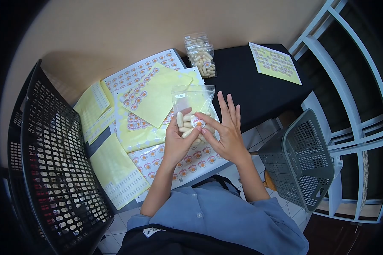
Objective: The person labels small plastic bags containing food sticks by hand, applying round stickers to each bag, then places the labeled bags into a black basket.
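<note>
A clear zip bag of pale, elongated pieces is held up over the sticker sheets. My left hand grips its left side, with the thumb at the bag's front. On the front sits a round sticker with an orange centre. My right hand touches this sticker with index finger and thumb, its other fingers stretched out. Under the bag lie white sheets of round stickers and a yellow backing sheet. A small white label shows near the bag's top left.
Filled bags stand on the black-covered table, with another sticker sheet at its right. A black crate rises at the left. A grey-green basket is at the right beside a white rack. Yellow sheets lie by the crate.
</note>
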Available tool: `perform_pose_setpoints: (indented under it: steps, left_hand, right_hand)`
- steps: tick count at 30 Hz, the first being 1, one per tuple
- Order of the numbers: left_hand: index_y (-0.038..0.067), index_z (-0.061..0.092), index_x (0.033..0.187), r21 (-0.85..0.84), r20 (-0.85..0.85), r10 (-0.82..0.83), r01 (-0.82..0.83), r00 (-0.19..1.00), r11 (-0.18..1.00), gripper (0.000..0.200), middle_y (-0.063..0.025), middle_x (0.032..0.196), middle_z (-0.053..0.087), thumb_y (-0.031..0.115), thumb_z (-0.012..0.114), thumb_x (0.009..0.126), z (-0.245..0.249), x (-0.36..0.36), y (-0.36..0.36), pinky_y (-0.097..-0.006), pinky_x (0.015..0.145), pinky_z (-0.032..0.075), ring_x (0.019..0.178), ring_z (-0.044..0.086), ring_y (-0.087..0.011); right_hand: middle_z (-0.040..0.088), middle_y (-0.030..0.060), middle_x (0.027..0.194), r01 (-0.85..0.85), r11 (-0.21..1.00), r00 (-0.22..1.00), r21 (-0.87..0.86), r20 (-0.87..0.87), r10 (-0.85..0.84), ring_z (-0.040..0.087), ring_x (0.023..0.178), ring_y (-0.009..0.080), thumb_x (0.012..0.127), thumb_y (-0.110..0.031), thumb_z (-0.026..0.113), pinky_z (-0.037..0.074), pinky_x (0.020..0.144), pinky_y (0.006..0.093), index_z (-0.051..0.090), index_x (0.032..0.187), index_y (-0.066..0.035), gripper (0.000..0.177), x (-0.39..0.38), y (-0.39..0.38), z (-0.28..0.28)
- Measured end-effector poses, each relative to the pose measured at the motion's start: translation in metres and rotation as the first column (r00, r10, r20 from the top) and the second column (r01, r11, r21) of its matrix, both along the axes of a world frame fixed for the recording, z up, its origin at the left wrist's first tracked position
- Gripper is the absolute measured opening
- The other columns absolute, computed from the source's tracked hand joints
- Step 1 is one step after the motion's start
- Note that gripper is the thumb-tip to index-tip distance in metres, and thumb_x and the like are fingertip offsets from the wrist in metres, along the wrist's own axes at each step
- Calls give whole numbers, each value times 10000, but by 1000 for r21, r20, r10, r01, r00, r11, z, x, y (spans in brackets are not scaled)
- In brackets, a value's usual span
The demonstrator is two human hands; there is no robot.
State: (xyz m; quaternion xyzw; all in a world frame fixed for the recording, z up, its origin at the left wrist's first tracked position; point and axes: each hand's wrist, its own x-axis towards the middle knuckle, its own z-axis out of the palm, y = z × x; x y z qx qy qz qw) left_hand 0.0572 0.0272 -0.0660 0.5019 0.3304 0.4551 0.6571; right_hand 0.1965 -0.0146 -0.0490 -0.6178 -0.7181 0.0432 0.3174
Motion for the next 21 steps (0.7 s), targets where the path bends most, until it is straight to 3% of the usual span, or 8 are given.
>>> perform_pose_setpoints:
  steps: [4,6,7,10,12,14,16,21]
  left_hand:
    - [-25,368,1148,53,35,-16,14,999,999,472,-122,1033,517,-15,572,722,4,3,-3,-260,763,458,909,533,-156]
    - [-25,366,1148,65,63,-26,22,998,998,471,-133,1056,514,-14,569,723,6,5,-3,-269,775,456,927,531,-167]
    - [-25,363,1148,76,91,-40,33,995,997,470,-143,1079,510,-13,566,724,6,6,-3,-279,787,454,945,528,-177]
    - [-22,366,1144,47,123,-40,34,992,998,452,-146,1085,511,7,563,738,4,8,-2,-280,791,455,957,526,-182]
    - [-19,374,1139,41,127,-19,14,992,999,436,-145,1076,518,22,564,749,5,11,-2,-278,789,455,946,531,-180]
    - [-16,381,1135,35,133,3,-8,991,999,420,-145,1067,524,37,564,760,5,16,-2,-275,787,455,935,537,-178]
    - [-11,411,1110,-69,188,72,-60,980,996,377,-151,1039,539,59,566,774,5,21,-3,-267,778,456,923,543,-174]
    - [-10,440,1075,-3,52,113,-113,992,994,329,-150,952,583,67,565,781,-1,24,0,-254,735,467,868,565,-160]
  right_hand:
    - [207,226,1323,-95,994,963,59,-248,107,180,1230,382,723,-260,580,125,982,488,545,1105,-178,392,5,2,-7]
    - [245,223,1307,-123,980,811,157,-554,190,287,1191,363,687,-217,621,247,957,426,532,1111,-98,449,4,3,-5]
    - [280,210,1287,-89,973,866,212,-467,181,352,1158,329,672,-173,636,312,927,376,520,1110,-55,468,8,4,-9]
    - [331,202,1250,-13,973,807,229,-572,146,386,1129,319,662,-152,640,328,914,379,513,1113,-57,478,8,1,-4]
    - [382,184,1206,-5,974,851,225,-510,122,457,1056,276,674,-116,642,376,871,351,426,1179,-28,556,11,1,-11]
    - [404,178,1180,-64,996,455,62,-886,84,502,984,221,697,-92,639,412,820,307,305,1235,11,641,2,-2,-14]
    - [469,171,1103,-85,995,468,58,-879,91,532,919,182,713,-76,634,433,774,271,228,1253,34,684,3,0,-20]
    - [585,141,897,-104,995,455,0,-889,48,569,824,159,689,-48,649,443,747,262,243,1249,24,695,3,6,-21]
